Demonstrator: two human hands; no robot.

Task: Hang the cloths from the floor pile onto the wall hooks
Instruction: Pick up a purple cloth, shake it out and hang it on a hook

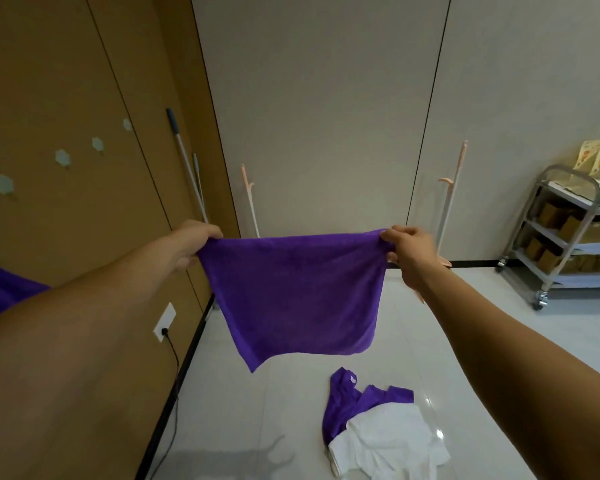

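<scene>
- Cloth (291, 292): soft, light and limp; it hangs spread in mid-air and is best held by its top corners.
- Pile (378, 431): more cloths lie crumpled on the floor (274, 427) below.
- Left hand (194, 244), right hand (409, 252): each pinches one top corner.
- Hooks (63, 157): on the wall (49, 81) at left.

We've got a steel trolley (548, 271) stacked with cardboard boxes (550, 213) over by the right wall, two mop poles (184, 157) leaning in the corner, and a wall socket (164, 322) with a black cable (178, 368) plugged in.
</scene>
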